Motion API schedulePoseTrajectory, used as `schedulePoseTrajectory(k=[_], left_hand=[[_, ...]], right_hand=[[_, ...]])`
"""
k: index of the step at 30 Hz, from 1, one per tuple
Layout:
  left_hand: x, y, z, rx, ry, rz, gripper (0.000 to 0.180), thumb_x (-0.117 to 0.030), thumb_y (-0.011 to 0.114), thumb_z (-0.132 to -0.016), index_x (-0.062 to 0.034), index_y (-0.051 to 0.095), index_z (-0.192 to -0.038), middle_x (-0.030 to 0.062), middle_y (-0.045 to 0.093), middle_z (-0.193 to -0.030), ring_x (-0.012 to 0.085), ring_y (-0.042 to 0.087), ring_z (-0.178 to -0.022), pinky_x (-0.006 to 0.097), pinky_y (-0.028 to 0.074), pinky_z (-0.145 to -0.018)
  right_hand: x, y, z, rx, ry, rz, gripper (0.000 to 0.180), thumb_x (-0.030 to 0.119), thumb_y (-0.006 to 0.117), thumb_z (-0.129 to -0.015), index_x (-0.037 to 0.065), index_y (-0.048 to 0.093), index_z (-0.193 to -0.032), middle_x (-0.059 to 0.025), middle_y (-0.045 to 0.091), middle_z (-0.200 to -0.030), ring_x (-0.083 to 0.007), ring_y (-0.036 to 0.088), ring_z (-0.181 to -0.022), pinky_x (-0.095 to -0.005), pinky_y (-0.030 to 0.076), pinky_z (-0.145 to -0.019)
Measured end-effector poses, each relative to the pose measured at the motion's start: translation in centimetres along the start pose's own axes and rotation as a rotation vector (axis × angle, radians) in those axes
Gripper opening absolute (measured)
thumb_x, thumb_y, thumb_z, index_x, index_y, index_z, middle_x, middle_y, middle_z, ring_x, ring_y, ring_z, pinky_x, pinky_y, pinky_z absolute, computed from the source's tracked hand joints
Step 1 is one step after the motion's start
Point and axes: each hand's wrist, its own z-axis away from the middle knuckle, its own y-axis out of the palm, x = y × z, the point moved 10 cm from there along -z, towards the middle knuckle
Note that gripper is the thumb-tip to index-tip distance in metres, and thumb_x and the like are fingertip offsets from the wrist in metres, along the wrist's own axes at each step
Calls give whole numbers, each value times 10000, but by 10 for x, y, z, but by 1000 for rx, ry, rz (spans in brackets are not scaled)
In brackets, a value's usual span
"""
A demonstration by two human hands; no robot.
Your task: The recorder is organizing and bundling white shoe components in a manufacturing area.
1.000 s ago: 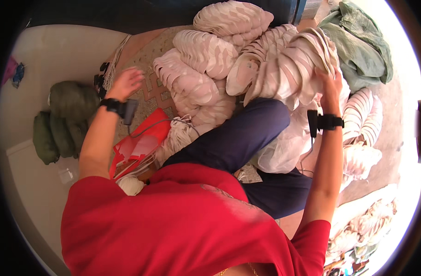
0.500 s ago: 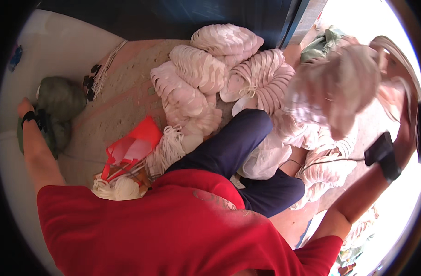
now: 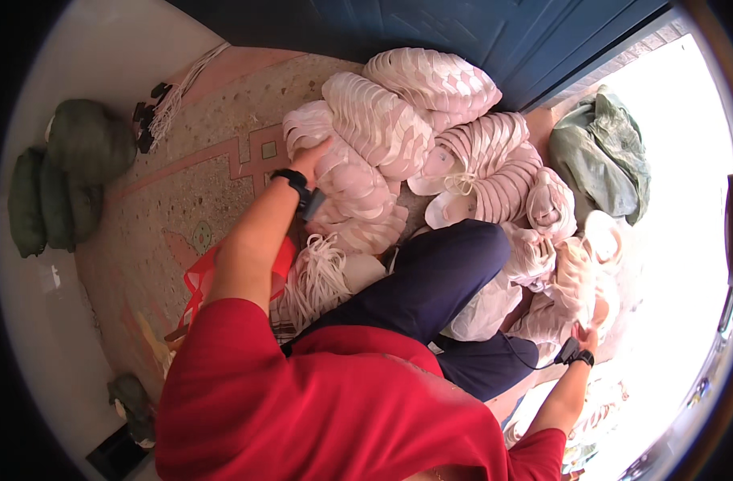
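Stacked bundles of pinkish-white, sole-shaped shoe pieces (image 3: pixel 382 128) lie heaped on the floor around my bent legs. My left hand (image 3: pixel 308 160) reaches across to the left side of this heap, fingers stretched out and touching the curved layers. At the lower right, my right hand (image 3: pixel 587 338) grips the near end of another bundle of shoe pieces (image 3: pixel 597 276), its fingertips partly hidden against it. Cream-white cords (image 3: pixel 318 276) hang in a loose bunch beside my knee. A white plastic bag (image 3: pixel 485 309) sits between my legs.
Dark green stuffed bags (image 3: pixel 90 144) lean by the white wall at the left. A red bag (image 3: pixel 282 268) lies under my left arm. Behind the heap stands a dark blue door (image 3: pixel 494 32). A grey-green sack (image 3: pixel 603 152) rests by the bright doorway.
My left hand has left the green bags and come right to the heap. The bundle my right hand held up is lower, and that arm has come down and nearer.
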Motion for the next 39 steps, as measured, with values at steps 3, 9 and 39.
schedulePoseTrajectory(k=[3, 9, 39], left_hand=[[24, -20, -40, -312, 40, 3, 883, -398, 790, -548, 44, 400, -1207, 152, 499, -1171, 277, 523, -991, 410, 449, -795], [42, -30, -82, -202, 97, 142, 606, -280, 705, -635, 82, 489, -1072, 191, 580, -967, 277, 602, -737, 374, 498, -554], [-293, -46, 125, -12, 818, 201, 173, -110, 646, -735, 28, 575, -810, 102, 592, -764, 206, 581, -607, 325, 426, -422]], right_hand=[[3, -27, 3, -34, 36, 80, 338, 35, 345, -747, -9, 431, -1070, -200, 562, -938, -309, 583, -859, -428, 510, -744], [31, 31, 24, 39, -153, 565, 419, 368, 572, -794, 34, 491, -1032, -175, 568, -935, -288, 594, -746, -401, 533, -585], [169, -344, 261, -383, -605, 142, 503, 280, 472, -864, 154, 288, -1315, -45, 384, -1296, -269, 462, -1094, -400, 438, -805]])
